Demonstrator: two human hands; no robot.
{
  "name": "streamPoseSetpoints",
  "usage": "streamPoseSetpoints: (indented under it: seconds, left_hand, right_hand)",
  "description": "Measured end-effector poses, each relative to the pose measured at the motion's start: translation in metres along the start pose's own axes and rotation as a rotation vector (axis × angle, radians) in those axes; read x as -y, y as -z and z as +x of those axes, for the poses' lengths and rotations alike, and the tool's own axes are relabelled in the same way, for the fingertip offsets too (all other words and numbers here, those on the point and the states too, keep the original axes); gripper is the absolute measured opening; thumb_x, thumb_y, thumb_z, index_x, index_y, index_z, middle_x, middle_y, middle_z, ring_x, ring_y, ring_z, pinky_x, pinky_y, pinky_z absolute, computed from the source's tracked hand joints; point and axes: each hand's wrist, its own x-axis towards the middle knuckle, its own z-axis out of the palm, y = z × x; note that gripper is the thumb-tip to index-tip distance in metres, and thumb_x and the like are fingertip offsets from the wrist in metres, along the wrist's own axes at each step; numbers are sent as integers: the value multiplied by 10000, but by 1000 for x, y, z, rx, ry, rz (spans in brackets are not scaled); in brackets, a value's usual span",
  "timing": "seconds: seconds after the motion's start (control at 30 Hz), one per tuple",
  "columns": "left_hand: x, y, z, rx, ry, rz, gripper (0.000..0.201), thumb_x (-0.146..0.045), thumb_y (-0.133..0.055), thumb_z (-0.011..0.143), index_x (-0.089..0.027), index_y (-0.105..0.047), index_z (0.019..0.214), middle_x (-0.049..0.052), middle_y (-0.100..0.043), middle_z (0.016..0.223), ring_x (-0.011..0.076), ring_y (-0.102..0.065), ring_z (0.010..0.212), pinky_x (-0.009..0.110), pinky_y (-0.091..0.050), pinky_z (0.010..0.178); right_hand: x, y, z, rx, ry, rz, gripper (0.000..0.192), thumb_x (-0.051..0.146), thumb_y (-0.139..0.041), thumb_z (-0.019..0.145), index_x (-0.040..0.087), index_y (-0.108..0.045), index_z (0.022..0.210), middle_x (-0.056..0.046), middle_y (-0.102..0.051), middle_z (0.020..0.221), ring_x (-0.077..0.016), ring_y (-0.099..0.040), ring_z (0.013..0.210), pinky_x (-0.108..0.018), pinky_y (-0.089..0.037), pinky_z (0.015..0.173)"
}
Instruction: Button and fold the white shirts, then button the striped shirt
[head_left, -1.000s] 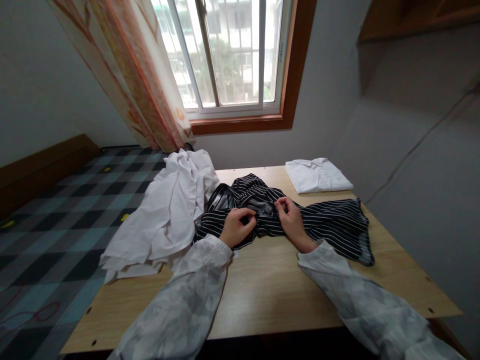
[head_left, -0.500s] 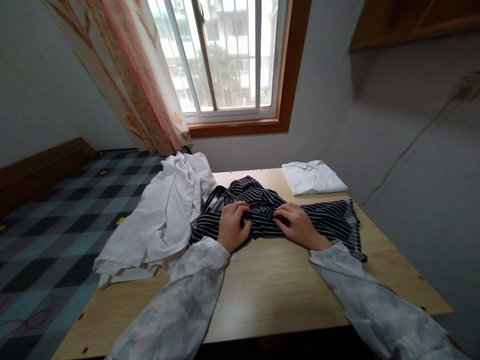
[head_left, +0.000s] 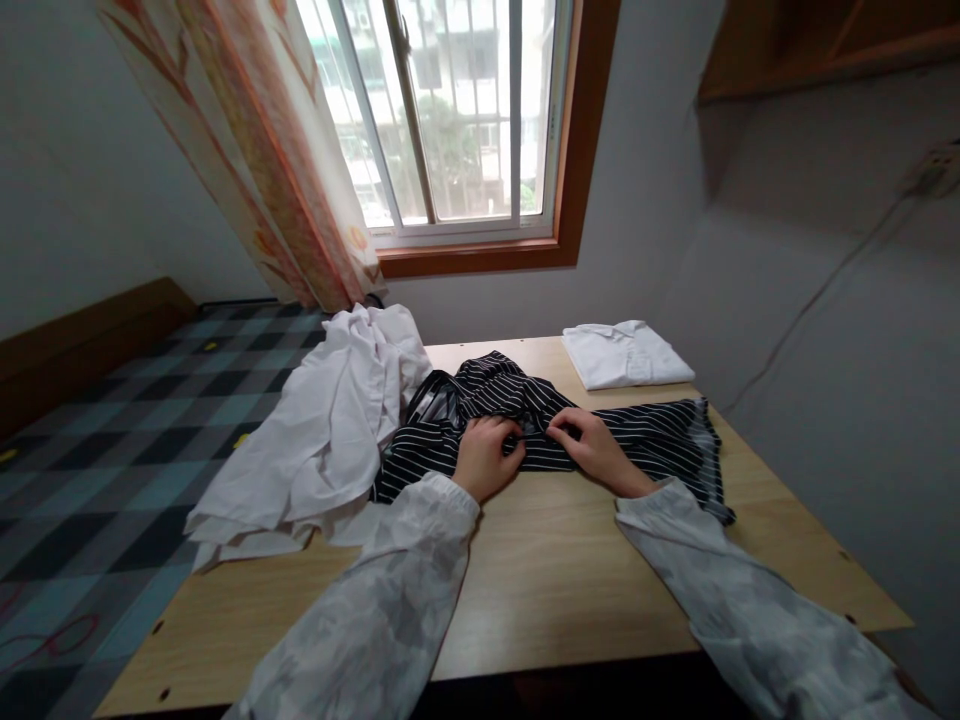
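A black garment with thin white stripes [head_left: 645, 440] lies crumpled across the middle of the wooden table [head_left: 555, 580]. My left hand [head_left: 486, 458] pinches a fold of it near its centre. Close beside it, my right hand [head_left: 592, 446] grips the same cloth with the fingers curled. The two hands are a few centimetres apart on the fabric. What lies under the hands is hidden.
A heap of white cloth [head_left: 315, 440] hangs over the table's left edge. A folded white shirt [head_left: 626, 354] rests at the far right corner. A checked bed [head_left: 112, 430] lies to the left, a window and curtain [head_left: 262, 150] behind, a grey wall close on the right.
Both hands have shifted slightly on the striped garment, the left hand moving right and closer to the right hand. The cloth between them is bunched tighter.
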Motion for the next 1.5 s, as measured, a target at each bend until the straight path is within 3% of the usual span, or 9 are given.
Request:
streamPoseSetpoints:
  seconds: [0.2,0.37,0.6,0.9,1.03,1.2,1.27,1.37,1.5]
  left_hand:
    - [-11,8,-3,-214,-40,64,63,-215,-707,960,-235,-741,1010,99,-731,1172,298,-650,1106,470,-475,1000]
    - [-19,7,-4,-98,-107,-30,150,-362,-703,1002,-239,-725,919,59,-737,888,254,-671,886,433,-490,864]
    - [-8,-2,-1,-72,-89,-172,174,-379,-740,1008,-222,-750,931,56,-770,891,237,-710,858,400,-517,825]
    - [-2,-1,1,28,-27,-492,123,-325,-727,994,-210,-769,978,62,-808,956,220,-732,880,370,-568,867]
    - [-2,4,2,-87,91,-468,105,-300,-642,1009,-219,-651,943,26,-705,904,193,-650,849,336,-547,834]
    - [-2,11,5,-290,102,-439,195,-161,-605,908,-238,-466,796,85,-694,1122,232,-651,1080,405,-536,1026]
    - [-3,12,5,-296,84,-475,224,-140,-604,880,-242,-428,783,97,-726,1206,245,-667,1146,427,-520,1074]
    - [-3,11,2,-209,112,-531,194,-181,-601,904,-241,-459,785,57,-771,1053,216,-703,982,379,-547,950]
    - [-2,9,0,-190,163,-505,162,-273,-617,943,-229,-557,800,3,-687,833,177,-631,792,314,-509,776]
  right_hand:
    - [6,-15,0,8,-163,274,247,461,-685,1015,231,-734,941,-32,-746,935,-232,-658,890,-359,-501,838]
    - [5,-24,1,50,-178,418,277,501,-696,1004,232,-728,951,-19,-734,933,-220,-655,893,-344,-509,847]
    - [8,-23,1,100,-156,456,269,495,-713,1003,229,-753,998,-29,-763,970,-230,-684,929,-356,-522,877]
    - [13,-19,3,-120,-50,151,211,404,-626,1038,234,-686,930,-44,-706,885,-228,-626,822,-364,-492,772]
    - [5,0,5,-234,-88,44,251,443,-609,1052,238,-699,940,-69,-745,908,-243,-645,809,-382,-509,769]
    - [0,29,-3,-55,58,-52,230,469,-696,1027,245,-744,1007,-89,-789,1013,-289,-704,968,-436,-533,915]
    - [1,34,-6,19,132,-86,193,437,-747,1006,249,-765,1049,-92,-794,1058,-302,-710,1023,-456,-523,967]
    - [6,32,-9,48,192,-131,183,411,-788,986,260,-788,1089,-94,-792,1096,-307,-711,1051,-466,-516,988]
    - [12,22,-6,55,245,-194,173,393,-809,976,261,-806,1087,-102,-789,1110,-313,-700,1073,-478,-506,1001]
